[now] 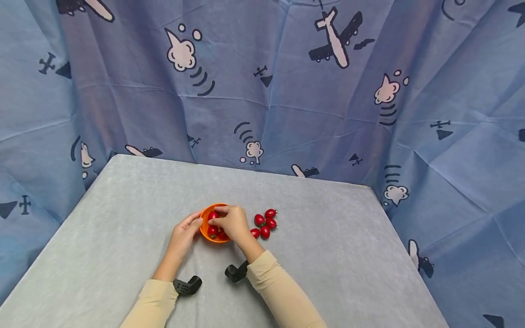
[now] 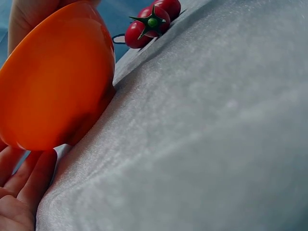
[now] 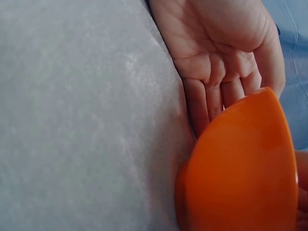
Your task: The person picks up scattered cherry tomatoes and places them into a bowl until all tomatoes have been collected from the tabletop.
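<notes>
A small orange bowl (image 1: 205, 231) stands near the middle of the grey table (image 1: 123, 218) with a few red cherry tomatoes (image 1: 212, 231) in it. My left hand (image 1: 193, 225) lies against the bowl's left side, its fingers (image 3: 211, 98) straight along the wall. Over the bowl, my right hand (image 1: 218, 217) pinches a cherry tomato (image 1: 213, 214) between thumb and forefinger. Several loose tomatoes (image 1: 265, 222) lie on the table just right of the bowl. The left wrist view has the bowl (image 2: 53, 82) close up, two loose tomatoes (image 2: 151, 21) behind it.
A blue curtain (image 1: 287, 91) printed with planes and clouds hangs behind and beside the table. The table's far edge runs at the curtain and its right edge (image 1: 393, 228) slants toward me. Black wrist mounts (image 1: 187, 285) sit on both cream sleeves.
</notes>
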`<state>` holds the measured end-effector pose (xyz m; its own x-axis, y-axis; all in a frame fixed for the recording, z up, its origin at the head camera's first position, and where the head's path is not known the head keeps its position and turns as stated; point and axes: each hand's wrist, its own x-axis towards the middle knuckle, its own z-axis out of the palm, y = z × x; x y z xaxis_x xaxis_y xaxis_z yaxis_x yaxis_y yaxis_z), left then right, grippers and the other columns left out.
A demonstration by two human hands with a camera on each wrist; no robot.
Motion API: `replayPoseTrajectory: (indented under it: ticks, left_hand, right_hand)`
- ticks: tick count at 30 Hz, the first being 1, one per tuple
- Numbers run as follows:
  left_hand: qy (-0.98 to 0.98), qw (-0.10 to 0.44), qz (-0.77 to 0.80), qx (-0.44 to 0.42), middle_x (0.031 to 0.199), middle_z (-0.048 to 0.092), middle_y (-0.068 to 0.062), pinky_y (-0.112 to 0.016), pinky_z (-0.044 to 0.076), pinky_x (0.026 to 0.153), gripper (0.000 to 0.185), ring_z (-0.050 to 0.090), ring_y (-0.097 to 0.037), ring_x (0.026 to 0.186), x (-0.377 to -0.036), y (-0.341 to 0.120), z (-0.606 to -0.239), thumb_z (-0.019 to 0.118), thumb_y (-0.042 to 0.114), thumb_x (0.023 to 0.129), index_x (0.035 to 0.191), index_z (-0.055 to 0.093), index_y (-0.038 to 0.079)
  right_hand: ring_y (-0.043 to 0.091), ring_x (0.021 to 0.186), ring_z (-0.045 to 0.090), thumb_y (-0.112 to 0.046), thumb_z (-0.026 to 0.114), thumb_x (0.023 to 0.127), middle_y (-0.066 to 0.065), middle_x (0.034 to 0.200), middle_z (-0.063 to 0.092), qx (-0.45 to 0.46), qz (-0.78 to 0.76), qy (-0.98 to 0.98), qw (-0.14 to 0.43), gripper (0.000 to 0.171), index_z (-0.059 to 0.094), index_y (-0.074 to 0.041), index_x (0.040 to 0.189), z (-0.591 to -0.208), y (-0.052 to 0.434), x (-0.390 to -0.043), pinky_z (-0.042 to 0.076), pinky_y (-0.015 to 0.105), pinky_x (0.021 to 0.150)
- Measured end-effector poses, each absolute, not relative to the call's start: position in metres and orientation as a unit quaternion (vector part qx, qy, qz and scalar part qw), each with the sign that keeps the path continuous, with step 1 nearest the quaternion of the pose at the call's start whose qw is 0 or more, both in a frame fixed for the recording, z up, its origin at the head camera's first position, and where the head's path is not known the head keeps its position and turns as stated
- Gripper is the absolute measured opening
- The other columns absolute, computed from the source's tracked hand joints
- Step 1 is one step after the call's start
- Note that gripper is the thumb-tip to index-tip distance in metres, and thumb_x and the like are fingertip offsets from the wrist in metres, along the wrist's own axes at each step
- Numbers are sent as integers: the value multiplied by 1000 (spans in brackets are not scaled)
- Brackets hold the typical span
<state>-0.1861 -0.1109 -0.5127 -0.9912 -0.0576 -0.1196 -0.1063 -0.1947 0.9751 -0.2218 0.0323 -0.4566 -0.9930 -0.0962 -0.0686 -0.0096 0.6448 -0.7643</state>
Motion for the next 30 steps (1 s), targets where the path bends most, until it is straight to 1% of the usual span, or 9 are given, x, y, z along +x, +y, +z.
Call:
replayPoseTrajectory:
  ticks: [6, 10, 16, 20, 25, 30]
  left_hand:
    - [648, 23, 758, -69, 143, 53, -23, -8, 49, 87, 42, 60, 13, 97, -185, -111, -514, 51, 14, 103, 142, 52, -2]
    - [657, 18, 750, -71, 141, 56, -23, -7, 49, 87, 42, 61, 13, 97, -184, -113, -513, 51, 16, 103, 142, 53, 0]
    - [662, 11, 747, -70, 141, 56, -23, -8, 49, 87, 41, 60, 12, 97, -184, -113, -511, 52, 15, 103, 140, 53, -2]
    - [671, 4, 738, -72, 141, 56, -22, -7, 48, 86, 41, 59, 12, 99, -185, -113, -512, 54, 17, 102, 139, 55, -2]
    - [668, 1, 742, -64, 139, 57, -24, -7, 49, 86, 42, 60, 11, 100, -186, -113, -512, 54, 17, 102, 139, 55, -3]
    - [658, 6, 751, -63, 139, 56, -26, -7, 49, 87, 42, 60, 12, 99, -185, -111, -514, 53, 15, 102, 140, 53, -4]
  right_hand:
    - [23, 111, 67, -19, 85, 78, 11, 114, 75, -28, -402, 914, 41, 39, 76, -8, 114, -458, 32, -221, 57, 32, 93]
    - [24, 111, 68, -21, 85, 78, 11, 115, 75, -41, -380, 924, 30, 40, 76, -9, 115, -458, 31, -218, 56, 34, 96]
    - [24, 111, 68, -19, 84, 79, 11, 114, 75, -59, -385, 921, 13, 40, 75, -6, 115, -457, 33, -213, 56, 34, 95]
    - [26, 112, 68, -20, 83, 80, 10, 113, 75, -57, -381, 923, -4, 39, 75, -5, 115, -458, 34, -214, 55, 37, 97]
    - [26, 112, 69, -21, 84, 80, 9, 111, 76, -37, -407, 912, -13, 37, 76, -7, 114, -456, 37, -216, 56, 37, 96]
    - [26, 113, 68, -22, 86, 78, 9, 110, 76, -28, -455, 890, -4, 37, 77, -10, 112, -451, 46, -210, 56, 37, 96]
